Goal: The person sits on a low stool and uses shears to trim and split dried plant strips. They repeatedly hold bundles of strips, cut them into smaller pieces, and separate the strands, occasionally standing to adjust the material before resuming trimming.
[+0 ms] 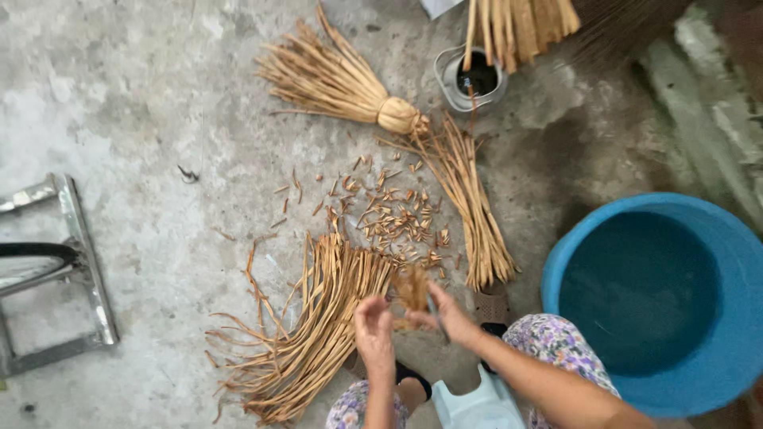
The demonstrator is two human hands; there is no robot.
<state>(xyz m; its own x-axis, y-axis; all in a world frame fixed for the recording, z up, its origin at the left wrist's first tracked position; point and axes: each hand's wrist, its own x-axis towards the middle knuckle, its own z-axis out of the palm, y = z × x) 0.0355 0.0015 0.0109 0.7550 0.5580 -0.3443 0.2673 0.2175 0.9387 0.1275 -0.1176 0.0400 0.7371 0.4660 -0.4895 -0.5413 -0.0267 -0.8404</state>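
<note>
I see a blue tub (675, 306) at right holding only dark water, and a small metal pot (474, 79) at the top with dark contents I cannot make out. My left hand (373, 334) and right hand (449, 314) meet low in the view, fingers pinching a small tuft of tan strips (412, 290) between them, above the concrete floor (127, 103). A loose pile of strips (318, 326) lies just left, cut bits (389, 218) beyond, and a tied bundle (342, 83) farther up.

tub (715, 238) right of strip bundles (318, 318), metal frame (79, 238) far left
</note>
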